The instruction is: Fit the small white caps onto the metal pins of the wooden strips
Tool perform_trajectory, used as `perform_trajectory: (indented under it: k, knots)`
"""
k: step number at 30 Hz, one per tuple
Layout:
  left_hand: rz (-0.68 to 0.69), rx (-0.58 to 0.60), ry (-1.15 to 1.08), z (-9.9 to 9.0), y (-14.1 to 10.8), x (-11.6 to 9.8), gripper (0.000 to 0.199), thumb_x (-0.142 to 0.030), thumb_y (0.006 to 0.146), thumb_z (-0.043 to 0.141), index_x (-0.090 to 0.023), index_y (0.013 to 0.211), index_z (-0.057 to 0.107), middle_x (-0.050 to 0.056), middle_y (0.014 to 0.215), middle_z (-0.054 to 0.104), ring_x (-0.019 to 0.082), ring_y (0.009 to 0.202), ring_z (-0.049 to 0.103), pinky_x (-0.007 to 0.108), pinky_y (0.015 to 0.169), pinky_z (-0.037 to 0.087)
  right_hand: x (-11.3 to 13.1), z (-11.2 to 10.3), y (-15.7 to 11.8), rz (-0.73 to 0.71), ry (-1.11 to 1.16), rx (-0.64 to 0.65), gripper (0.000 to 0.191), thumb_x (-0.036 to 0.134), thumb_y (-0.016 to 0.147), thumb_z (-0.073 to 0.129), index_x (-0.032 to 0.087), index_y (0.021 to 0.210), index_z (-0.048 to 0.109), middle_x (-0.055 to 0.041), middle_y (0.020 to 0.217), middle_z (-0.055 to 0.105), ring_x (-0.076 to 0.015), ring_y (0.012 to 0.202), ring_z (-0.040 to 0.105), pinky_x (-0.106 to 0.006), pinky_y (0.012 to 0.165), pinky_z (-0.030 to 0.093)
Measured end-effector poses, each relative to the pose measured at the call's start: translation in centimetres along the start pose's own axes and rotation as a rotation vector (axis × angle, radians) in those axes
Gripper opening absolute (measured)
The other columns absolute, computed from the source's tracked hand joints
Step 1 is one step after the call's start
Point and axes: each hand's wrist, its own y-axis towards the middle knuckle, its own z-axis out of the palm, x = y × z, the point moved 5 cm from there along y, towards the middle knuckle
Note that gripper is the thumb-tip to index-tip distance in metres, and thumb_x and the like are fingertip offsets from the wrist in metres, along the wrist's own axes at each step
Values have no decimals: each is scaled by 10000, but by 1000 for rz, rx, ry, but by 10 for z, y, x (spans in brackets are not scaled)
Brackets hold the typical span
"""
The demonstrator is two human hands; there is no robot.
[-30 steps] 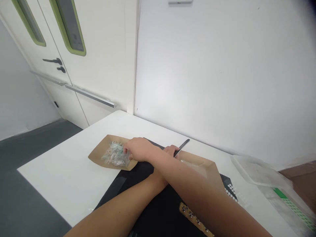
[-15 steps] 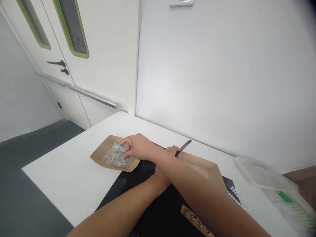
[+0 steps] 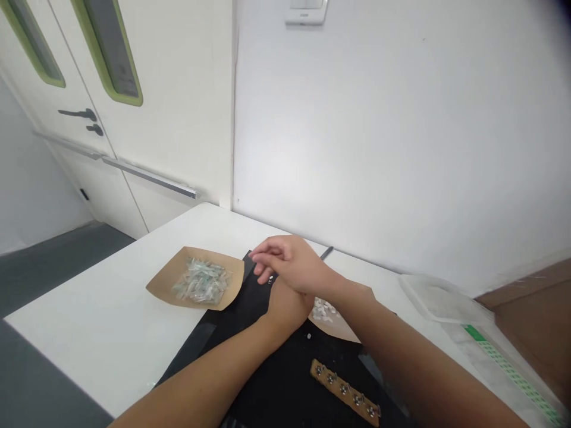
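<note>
My forearms cross over the black mat [image 3: 285, 368]. My right hand [image 3: 289, 261] is on top, its fingers curled and the thumb near the index finger; whatever they may hold is too small to make out. Beneath it lies my left hand [image 3: 288, 303], its fingers hidden behind the right hand and wrist. A tiny shiny piece [image 3: 270, 279] shows just below the right fingertips. To the left stands a cardboard tray [image 3: 163, 279] with many small clear packets [image 3: 205, 282]. Partly behind my right forearm, another cardboard tray [image 3: 341, 330] holds small white pieces [image 3: 325, 310].
A brown strip [image 3: 343, 389] bearing several round metal pieces lies on the mat, near a loose white bit [image 3: 308, 336]. A dark thin stick [image 3: 328, 252] lies beyond my right wrist. At right are a translucent lid [image 3: 446, 300] and a green-marked strip [image 3: 508, 368].
My right hand has moved right, from over the packet tray to above the mat and my left hand. My left hand has drawn back toward the left. The view has shifted slightly right.
</note>
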Motion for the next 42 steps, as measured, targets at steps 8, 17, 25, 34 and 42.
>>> perform_trajectory:
  k: [8, 17, 25, 34, 42]
  knots:
    - [52, 125, -81, -5, -5, -31, 241, -254, 1052, 560, -226, 1285, 616, 44, 1042, 780, 175, 780, 731, 301, 764, 576, -31, -66, -115, 50, 104, -335, 214, 420, 1038, 667, 224, 956, 639, 69, 659, 666, -107, 481, 650, -235, 557, 539]
    - [79, 447, -205, 13, -28, -55, 221, -344, 1098, 512, -241, 1193, 682, -21, 817, 770, 88, 465, 659, 216, 591, 552, -108, -64, -197, 219, 69, -692, 353, 541, 1012, 667, 215, 885, 619, 29, 722, 660, -119, 542, 603, -258, 567, 484]
    - [-106, 539, -281, 20, -46, -55, 464, -433, 1097, 518, -279, 1510, 375, 101, 1260, 771, 89, 438, 662, 253, 529, 594, -97, -64, -219, 201, 98, -781, 365, 571, 1013, 651, 235, 874, 624, 3, 767, 700, -153, 570, 640, -298, 619, 528]
    - [30, 534, -195, 21, -46, -60, 331, -370, 1067, 581, -278, 1374, 667, 70, 1175, 771, 82, 499, 700, 201, 513, 538, -109, -54, -229, 162, -15, -888, 328, 544, 1041, 624, 246, 904, 624, -6, 782, 677, -151, 572, 592, -280, 561, 506]
    - [-225, 580, -325, 27, -46, -55, 421, -431, 1011, 659, -253, 1392, 682, 113, 1231, 737, 120, 493, 734, 174, 379, 390, -106, -56, -229, 55, 96, -913, 215, 436, 985, 735, 235, 935, 678, 9, 756, 709, -150, 579, 679, -287, 612, 561]
